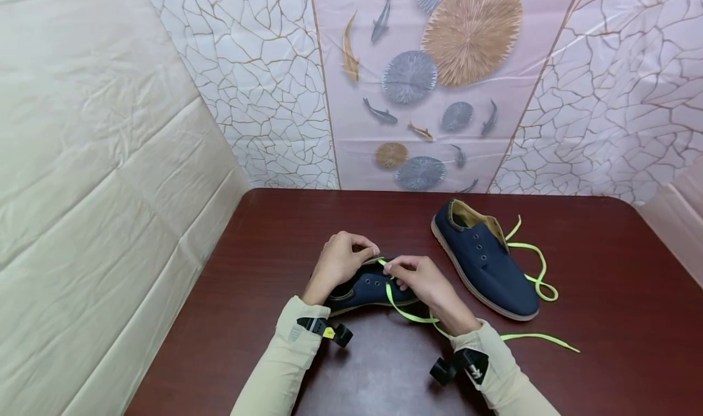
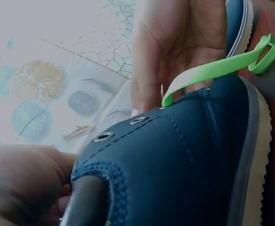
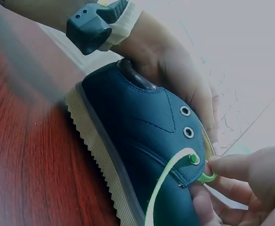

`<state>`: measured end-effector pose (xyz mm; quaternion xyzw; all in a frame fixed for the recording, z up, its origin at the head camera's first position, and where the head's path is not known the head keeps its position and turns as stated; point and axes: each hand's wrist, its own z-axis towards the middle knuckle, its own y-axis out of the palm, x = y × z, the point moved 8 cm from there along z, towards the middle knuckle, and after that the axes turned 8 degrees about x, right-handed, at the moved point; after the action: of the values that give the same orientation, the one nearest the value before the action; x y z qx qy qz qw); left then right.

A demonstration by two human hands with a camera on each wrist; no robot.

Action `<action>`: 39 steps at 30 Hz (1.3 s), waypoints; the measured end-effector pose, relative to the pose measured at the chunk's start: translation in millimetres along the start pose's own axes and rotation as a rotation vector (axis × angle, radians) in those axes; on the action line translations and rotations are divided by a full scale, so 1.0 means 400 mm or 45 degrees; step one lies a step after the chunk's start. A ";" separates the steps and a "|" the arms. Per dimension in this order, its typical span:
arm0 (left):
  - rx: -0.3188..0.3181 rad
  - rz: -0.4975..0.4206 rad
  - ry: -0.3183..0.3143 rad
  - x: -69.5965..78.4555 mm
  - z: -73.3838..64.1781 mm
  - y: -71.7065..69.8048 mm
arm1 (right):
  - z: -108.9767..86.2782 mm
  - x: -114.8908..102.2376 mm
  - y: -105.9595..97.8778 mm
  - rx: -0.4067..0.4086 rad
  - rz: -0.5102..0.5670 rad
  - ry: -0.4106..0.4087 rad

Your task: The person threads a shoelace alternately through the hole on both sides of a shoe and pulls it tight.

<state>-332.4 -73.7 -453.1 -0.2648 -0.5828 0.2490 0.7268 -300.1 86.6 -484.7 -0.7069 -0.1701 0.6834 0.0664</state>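
A navy blue shoe [image 1: 362, 293] with a pale ridged sole [image 3: 100, 150] is on the table, its toe turned right. My left hand [image 1: 342, 260] reaches over the shoe's opening and grips the far edge with thumb and fingers. A flat neon-green shoelace [image 3: 162, 183] runs through the near-side eyelet closest to the toe; two other metal eyelets [image 3: 188, 133] on that side have no lace. Beside the tongue area, my right hand [image 1: 425, 280] pinches the shoelace between thumb and index finger. In the left wrist view, the shoelace [image 2: 208, 71] arcs over the toe end.
A second navy shoe [image 1: 486, 263] stands at the right, with its own green lace [image 1: 544, 266] looping out on the table. The working lace's loose end [image 1: 540, 336] trails right beyond my right wrist. A patterned cloth wall [image 1: 412, 129] rises behind the brown table [image 1: 285, 221].
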 end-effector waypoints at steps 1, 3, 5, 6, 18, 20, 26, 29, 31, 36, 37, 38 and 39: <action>0.021 -0.008 0.013 0.003 0.001 -0.002 | -0.001 -0.001 -0.002 0.000 -0.010 -0.005; 0.062 -0.027 0.029 0.007 0.002 -0.006 | -0.002 0.000 -0.004 0.005 -0.025 -0.004; 0.103 -0.053 0.043 0.010 0.003 -0.013 | -0.002 0.001 -0.005 0.009 -0.042 -0.007; 0.120 -0.070 0.047 0.012 0.003 -0.017 | -0.001 0.002 -0.005 0.009 -0.053 -0.011; 0.361 -0.293 0.235 0.065 0.002 -0.066 | 0.009 0.015 -0.014 0.079 -0.072 -0.016; 0.392 -0.344 0.260 0.073 0.000 -0.077 | 0.009 0.015 -0.017 0.099 -0.046 -0.007; 0.460 -0.468 0.314 0.094 -0.013 -0.113 | 0.009 0.000 -0.025 0.172 0.094 -0.082; 0.411 -0.510 0.333 0.106 -0.018 -0.113 | 0.005 -0.010 -0.026 0.209 0.140 -0.139; 0.342 -0.533 0.333 0.111 -0.020 -0.104 | 0.000 -0.015 -0.023 0.221 0.144 -0.163; 0.208 -0.603 0.300 0.112 -0.021 -0.080 | -0.006 -0.025 -0.015 0.264 0.130 -0.209; 0.188 -0.626 0.292 0.112 -0.021 -0.075 | -0.007 -0.024 -0.015 0.279 0.134 -0.217; 0.168 -0.644 0.285 0.112 -0.022 -0.070 | -0.006 -0.022 -0.015 0.298 0.140 -0.223; 0.150 -0.651 0.281 0.113 -0.022 -0.065 | -0.005 -0.021 -0.016 0.316 0.145 -0.232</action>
<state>-313.3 -63.5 -404.8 -0.0921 -0.5326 0.0608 0.8391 -299.1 90.0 -474.7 -0.6367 -0.0493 0.7632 0.0988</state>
